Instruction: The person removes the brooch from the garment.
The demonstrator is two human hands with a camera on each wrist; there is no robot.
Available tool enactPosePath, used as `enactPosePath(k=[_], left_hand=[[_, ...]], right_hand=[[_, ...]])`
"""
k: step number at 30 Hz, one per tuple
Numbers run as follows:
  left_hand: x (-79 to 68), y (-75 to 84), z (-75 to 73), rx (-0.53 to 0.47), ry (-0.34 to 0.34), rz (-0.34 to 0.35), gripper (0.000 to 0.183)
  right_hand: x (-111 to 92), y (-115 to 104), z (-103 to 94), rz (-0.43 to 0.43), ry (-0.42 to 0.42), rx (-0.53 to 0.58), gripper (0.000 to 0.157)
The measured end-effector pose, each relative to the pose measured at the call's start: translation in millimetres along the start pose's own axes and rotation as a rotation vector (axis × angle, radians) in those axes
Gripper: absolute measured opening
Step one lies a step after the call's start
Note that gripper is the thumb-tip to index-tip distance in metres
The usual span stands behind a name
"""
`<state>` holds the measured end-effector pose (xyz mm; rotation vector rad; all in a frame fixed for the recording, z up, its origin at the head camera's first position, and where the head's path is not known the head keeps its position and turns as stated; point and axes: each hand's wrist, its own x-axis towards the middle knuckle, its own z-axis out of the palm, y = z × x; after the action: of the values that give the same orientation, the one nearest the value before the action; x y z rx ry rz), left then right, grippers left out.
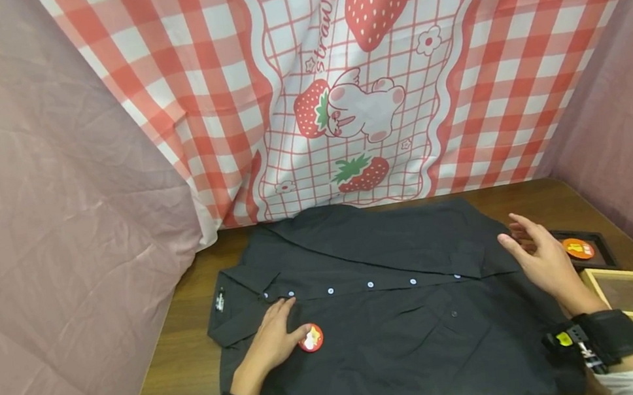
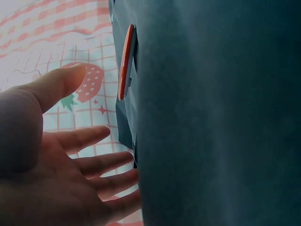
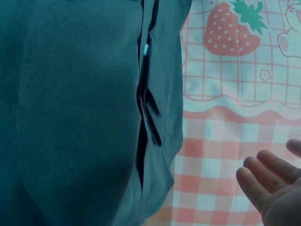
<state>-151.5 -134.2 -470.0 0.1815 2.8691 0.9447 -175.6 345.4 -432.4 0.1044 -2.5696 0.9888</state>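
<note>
I am monitoring the left hand (image 1: 274,338) and right hand (image 1: 544,264), fingers released: the red badge (image 1: 314,339) is already sitting on the shirt (image 1: 371,355), fastening unverified; the orange badge (image 1: 579,249) is still lying in the dark tray (image 1: 608,250).

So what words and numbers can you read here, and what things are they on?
"strawb…": red letters running sideways up the hanging cloth; the end is hard to read near the picture's top.
Collar label in the dark shirt: pale marks, too small to read.
Orange badge by the right wrist: pale marks, too small to read.
Red badge on the shirt: a yellow star shape, no readable words.
No readable numbers.
</note>
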Motion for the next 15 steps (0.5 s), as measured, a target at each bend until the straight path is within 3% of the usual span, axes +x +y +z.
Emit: enactPosePath(k=[15], left_hand=[[1.1,-3.6,0.4,-0.001,-0.001,0.025,0.068]], right_hand=[[-0.7,-3.9,10.5,-0.044,0.012,0.018,0.055]])
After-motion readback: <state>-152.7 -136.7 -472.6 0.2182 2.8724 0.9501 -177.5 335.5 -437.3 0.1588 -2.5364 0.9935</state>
